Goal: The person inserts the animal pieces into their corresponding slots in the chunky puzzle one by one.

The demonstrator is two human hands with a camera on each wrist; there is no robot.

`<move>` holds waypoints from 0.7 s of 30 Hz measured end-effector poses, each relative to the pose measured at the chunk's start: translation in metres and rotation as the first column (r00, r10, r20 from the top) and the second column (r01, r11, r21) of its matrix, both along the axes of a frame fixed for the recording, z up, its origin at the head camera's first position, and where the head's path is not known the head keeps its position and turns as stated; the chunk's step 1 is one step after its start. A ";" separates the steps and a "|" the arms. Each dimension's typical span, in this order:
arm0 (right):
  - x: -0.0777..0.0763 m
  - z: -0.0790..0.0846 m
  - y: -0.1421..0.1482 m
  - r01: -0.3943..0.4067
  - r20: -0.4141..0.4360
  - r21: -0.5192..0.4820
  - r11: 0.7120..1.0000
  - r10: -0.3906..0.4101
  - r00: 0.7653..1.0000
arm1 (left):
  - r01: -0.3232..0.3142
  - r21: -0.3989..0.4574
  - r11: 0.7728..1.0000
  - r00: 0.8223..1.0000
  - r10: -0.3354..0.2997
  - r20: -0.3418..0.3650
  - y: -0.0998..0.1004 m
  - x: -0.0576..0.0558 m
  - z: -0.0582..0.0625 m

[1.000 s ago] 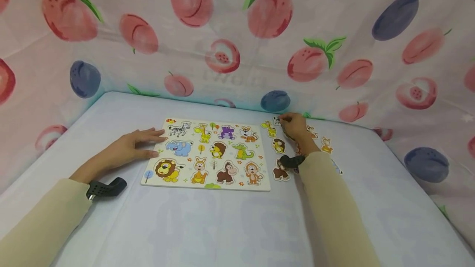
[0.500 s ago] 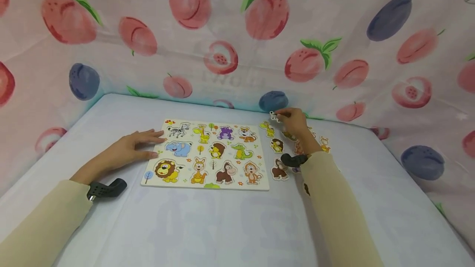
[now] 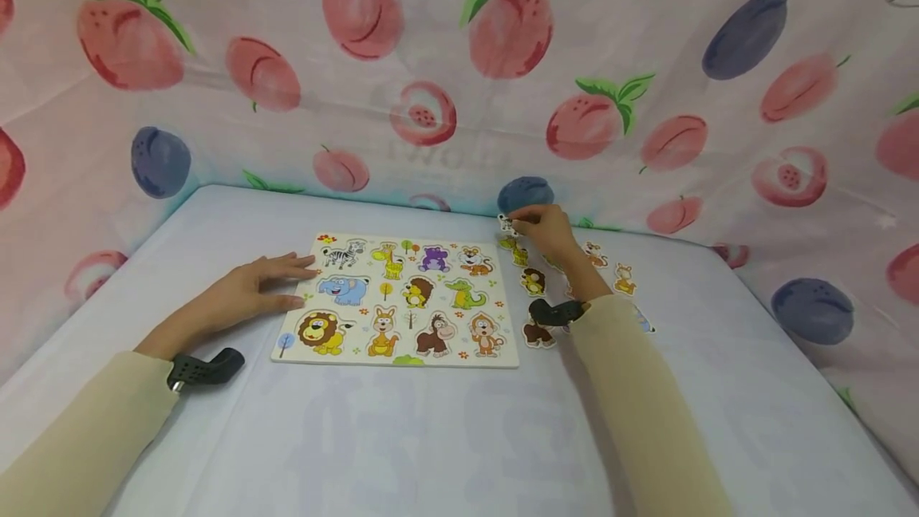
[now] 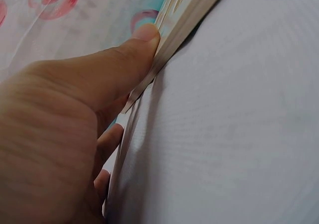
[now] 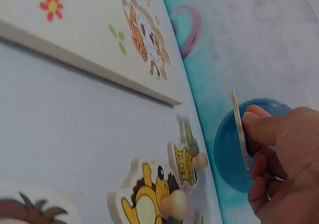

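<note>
Zebra piece [image 3: 506,224] is pinched by the right hand [image 3: 549,231], just past the board's far right corner, above the giraffe piece [image 3: 514,251] in head view. In the right wrist view it is seen edge-on against the backdrop and looks lifted off the table [image 3: 402,437]. Knob is hidden by the fingers, so the exact grip can't be told.

Left hand [image 3: 247,290] is spread at the left edge of the board [image 3: 459,364], thumb apart from the fingers; thumb is shown touching the edge in the left wrist view. Board is probably being steadied; how hard it is pressed can't be told.

Step in hand, as judged: pick-up done, carry to the board at its start. Matching zebra picture [image 3: 344,254] is printed in the far left corner of the board and is not covered. Hedgehog piece [image 3: 533,282], gorilla piece [image 3: 538,334] and kangaroo piece [image 3: 625,278] are left loose on the right, others part hidden by the arm.

Next move likely calls for a carry leftward along the far edge, piece turned flat, outline lined up with its recess, then pressed in. Board should be kept braced meanwhile. Thin legs could be snagged on the rim if angle is off.
</note>
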State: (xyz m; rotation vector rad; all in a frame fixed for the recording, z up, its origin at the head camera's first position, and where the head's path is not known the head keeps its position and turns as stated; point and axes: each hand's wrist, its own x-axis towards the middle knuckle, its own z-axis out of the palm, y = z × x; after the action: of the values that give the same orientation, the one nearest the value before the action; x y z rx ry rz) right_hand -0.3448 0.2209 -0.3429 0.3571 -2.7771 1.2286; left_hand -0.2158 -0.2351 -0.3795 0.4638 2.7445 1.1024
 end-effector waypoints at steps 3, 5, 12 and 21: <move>0.000 0.000 -0.006 -0.002 -0.005 0.007 1.000 0.002 1.000 | -0.008 -0.007 1.000 1.000 0.008 0.011 0.000 0.000 -0.001; 0.000 0.000 -0.012 -0.011 -0.015 0.024 1.000 0.011 1.000 | -0.010 -0.010 1.000 1.000 0.010 0.010 -0.001 0.000 -0.001; 0.003 0.004 -0.032 -0.047 -0.030 0.029 0.998 0.048 0.998 | -0.003 -0.011 1.000 1.000 0.004 0.002 -0.002 0.000 -0.002; 0.010 0.010 -0.058 -0.095 -0.049 0.036 0.995 0.097 0.994 | 0.002 -0.015 1.000 1.000 -0.002 0.000 -0.001 0.000 -0.001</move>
State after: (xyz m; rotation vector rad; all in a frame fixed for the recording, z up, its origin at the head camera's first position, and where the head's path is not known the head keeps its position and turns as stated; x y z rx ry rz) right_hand -0.3352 0.1633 -0.3334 0.5231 -2.7701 1.1762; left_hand -0.2160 -0.2358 -0.3808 0.4639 2.7497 1.0801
